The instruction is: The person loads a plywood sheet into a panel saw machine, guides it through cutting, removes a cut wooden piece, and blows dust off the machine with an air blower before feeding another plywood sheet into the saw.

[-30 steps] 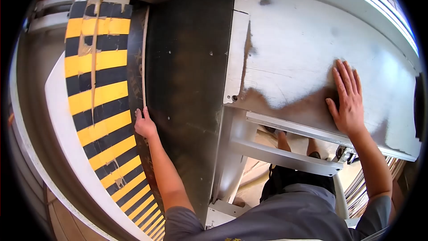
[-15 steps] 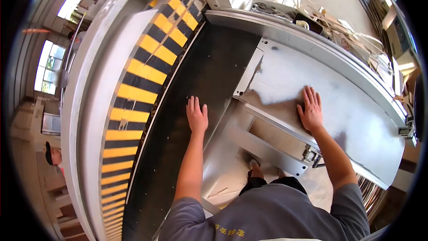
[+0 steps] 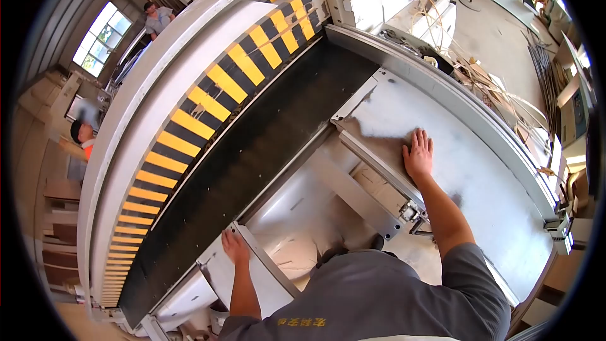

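Observation:
My right hand (image 3: pixel 419 155) lies flat on the silvery metal side table (image 3: pixel 480 170), its fingers stretched out and holding nothing. On the other side, my left hand (image 3: pixel 235 246) rests at the corner of a second, smaller grey metal panel (image 3: pixel 268 287). Its fingers are extended and no object shows in it. The long black machine bed (image 3: pixel 252 151) runs just beyond both panels, nearest to my left fingertips. Over the bed's far side stands a beam with yellow and black stripes (image 3: pixel 205 110).
A raised metal fence (image 3: pixel 461 98) borders the right-hand table. Offcuts and strips (image 3: pixel 486 82) lie behind it. Between the two panels a metal bar (image 3: pixel 356 196) crosses an opening above the floor. Two people (image 3: pixel 158 19) are beyond the machine. A bucket (image 3: pixel 219 317) stands at lower left.
My left hand has moved from over the black bed, back and left, onto the smaller panel. My right hand stays flat on the table. The view has turned left.

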A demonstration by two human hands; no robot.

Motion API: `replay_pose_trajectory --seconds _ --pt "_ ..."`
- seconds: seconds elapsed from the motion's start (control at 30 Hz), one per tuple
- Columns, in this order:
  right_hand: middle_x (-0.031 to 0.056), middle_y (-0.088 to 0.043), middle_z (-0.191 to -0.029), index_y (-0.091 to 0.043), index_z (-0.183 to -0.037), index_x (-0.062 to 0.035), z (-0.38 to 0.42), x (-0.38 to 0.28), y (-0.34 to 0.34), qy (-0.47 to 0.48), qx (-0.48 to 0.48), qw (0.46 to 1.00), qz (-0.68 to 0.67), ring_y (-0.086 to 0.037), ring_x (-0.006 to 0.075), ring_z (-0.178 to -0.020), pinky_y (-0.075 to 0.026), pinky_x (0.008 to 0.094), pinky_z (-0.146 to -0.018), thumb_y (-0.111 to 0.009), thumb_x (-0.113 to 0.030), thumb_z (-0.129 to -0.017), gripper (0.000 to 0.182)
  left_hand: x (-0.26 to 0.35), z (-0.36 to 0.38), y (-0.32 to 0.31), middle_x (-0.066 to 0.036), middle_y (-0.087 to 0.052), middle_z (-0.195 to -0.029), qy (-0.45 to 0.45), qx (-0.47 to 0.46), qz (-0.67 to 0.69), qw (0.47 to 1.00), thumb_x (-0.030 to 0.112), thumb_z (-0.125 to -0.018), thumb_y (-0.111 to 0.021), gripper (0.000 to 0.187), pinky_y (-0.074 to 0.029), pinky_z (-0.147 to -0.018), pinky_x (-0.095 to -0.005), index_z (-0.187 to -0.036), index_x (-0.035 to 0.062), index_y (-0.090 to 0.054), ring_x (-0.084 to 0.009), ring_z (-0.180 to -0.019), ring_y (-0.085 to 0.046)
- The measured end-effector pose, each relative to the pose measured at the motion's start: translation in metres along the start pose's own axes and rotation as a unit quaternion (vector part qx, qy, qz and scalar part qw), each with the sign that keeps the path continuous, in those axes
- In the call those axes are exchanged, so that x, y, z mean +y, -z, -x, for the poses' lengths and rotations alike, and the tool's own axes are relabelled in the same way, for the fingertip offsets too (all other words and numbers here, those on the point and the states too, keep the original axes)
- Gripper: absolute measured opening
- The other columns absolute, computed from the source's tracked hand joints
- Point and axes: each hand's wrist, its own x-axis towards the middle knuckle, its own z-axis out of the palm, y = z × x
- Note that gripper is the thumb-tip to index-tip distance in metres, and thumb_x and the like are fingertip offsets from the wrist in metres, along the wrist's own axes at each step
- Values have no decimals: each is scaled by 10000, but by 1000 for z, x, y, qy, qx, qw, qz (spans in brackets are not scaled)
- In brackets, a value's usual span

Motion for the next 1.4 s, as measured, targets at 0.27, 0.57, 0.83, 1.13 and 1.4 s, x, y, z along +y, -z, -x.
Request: replay_pose_trajectory --seconds 0.27,0.57,0.83,1.13,1.4 --pt "158 -375 -1708 -443 -1583 -15 -1 5 -15 -6 25 1000 3 -257 332 -1622 -166 528 -1333 -561 -391 -1055 658 -7 55 27 -247 -518 -1568 28 37 -29 998 339 -1109 -506 505 -346 -1234 -534 -1460 -18 -580 -433 -1463 -457" --pt "124 -433 -1677 -484 -1558 -34 5 14 -15 -27 51 998 -22 -304 285 -1604 -210 477 -1329 -548 -394 -1070 610 -21 48 8 -262 -561 -1516 -24 19 -89 996 332 -1129 -504 496 -421 -1207 -519 -1453 -40 -559 -415 -1453 -499" --pt "111 -439 -1676 -508 -1553 -41 1 17 -22 -32 57 997 -29 -312 272 -1602 -217 465 -1330 -537 -386 -1071 593 30 42 -6 -280 -445 -1599 0 -40 -81 996 241 -1099 -544 485 -342 -1259 -504 -1457 -85 -509 -432 -1518 -398" --pt "118 -447 -1667 -517 -1528 -38 3 11 -17 -31 66 997 -26 -324 279 -1593 -218 478 -1328 -575 -336 -1050 566 72 37 7 -219 -477 -1599 -285 -197 -20 938 239 -1021 -641 501 -267 -1262 -576 -1474 36 -574 -411 -1510 -406" --pt "120 -453 -1664 -515 -1536 -39 2 8 -17 -29 69 997 -18 -341 279 -1588 -228 475 -1328 -589 -326 -1037 581 89 36 24 -65 -687 -1354 -291 -199 -15 936 241 -997 -659 319 -372 -1137 -490 -1295 134 -702 -302 -1284 -596"
